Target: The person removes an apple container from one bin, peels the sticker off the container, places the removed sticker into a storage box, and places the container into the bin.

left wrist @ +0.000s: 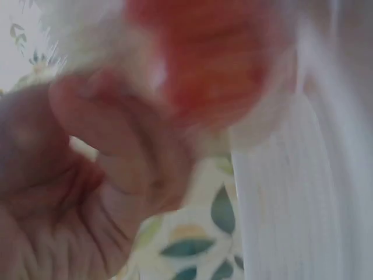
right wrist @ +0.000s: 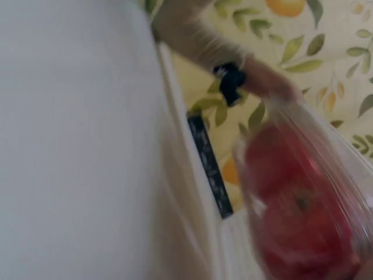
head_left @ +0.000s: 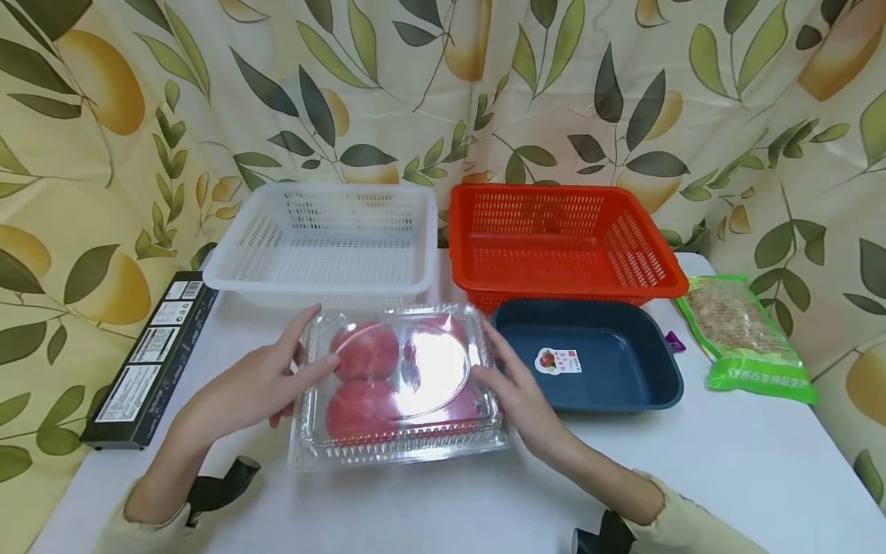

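Note:
A clear plastic clamshell box (head_left: 408, 445), lid down, is held up above the table in front of me. Several red tomatoes (head_left: 363, 350) show through the lid, partly hidden by glare. My left hand (head_left: 256, 381) grips the box's left side, thumb on top and fingers below. On the opposite side, my right hand (head_left: 522, 396) holds the edge, its fingertips on the lid's side. The left wrist view is blurred, with the left hand's curled fingers (left wrist: 125, 146) beside a tomato (left wrist: 215, 70). In the right wrist view, tomatoes (right wrist: 303, 221) show through the plastic.
Behind the box stand a white basket (head_left: 318, 296) and a red basket (head_left: 567, 288). A dark blue tray (head_left: 609, 354) with a sticker sits right of centre. Farther right lie a small purple wrapper (head_left: 674, 342) and a green-edged packet (head_left: 751, 338). A long black box (head_left: 148, 362) lies left.

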A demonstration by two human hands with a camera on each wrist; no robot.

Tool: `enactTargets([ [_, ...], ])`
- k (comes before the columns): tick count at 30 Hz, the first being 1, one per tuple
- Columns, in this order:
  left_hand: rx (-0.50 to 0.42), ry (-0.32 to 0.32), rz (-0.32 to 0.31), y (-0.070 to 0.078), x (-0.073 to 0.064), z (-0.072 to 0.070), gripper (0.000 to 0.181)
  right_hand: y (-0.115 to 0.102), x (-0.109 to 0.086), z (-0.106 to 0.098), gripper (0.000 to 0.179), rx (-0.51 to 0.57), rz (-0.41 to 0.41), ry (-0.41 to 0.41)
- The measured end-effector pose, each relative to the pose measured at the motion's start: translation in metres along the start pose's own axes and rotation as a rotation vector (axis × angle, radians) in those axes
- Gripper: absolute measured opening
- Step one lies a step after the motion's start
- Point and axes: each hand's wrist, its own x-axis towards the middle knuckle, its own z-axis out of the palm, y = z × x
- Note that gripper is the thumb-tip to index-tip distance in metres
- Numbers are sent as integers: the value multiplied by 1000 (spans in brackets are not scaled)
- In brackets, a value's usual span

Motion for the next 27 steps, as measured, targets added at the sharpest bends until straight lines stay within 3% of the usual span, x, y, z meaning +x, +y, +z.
enactTargets([
  [5,-288,287,169,16,3,20,70,-13,3,0,53,283,-54,167],
  [7,-380,370,232,19,6,30,65,-16,4,-1,52,329,-50,187],
  [9,-445,425,256,21,7,39,61,-19,4,-2,51,342,-46,187],
  [15,-578,494,196,29,6,59,52,-29,0,-8,54,309,-45,185],
  [23,-643,466,230,31,7,70,54,-36,0,-9,69,275,-162,146],
  [27,-620,502,222,30,6,70,57,-36,1,-8,73,187,-187,114],
])
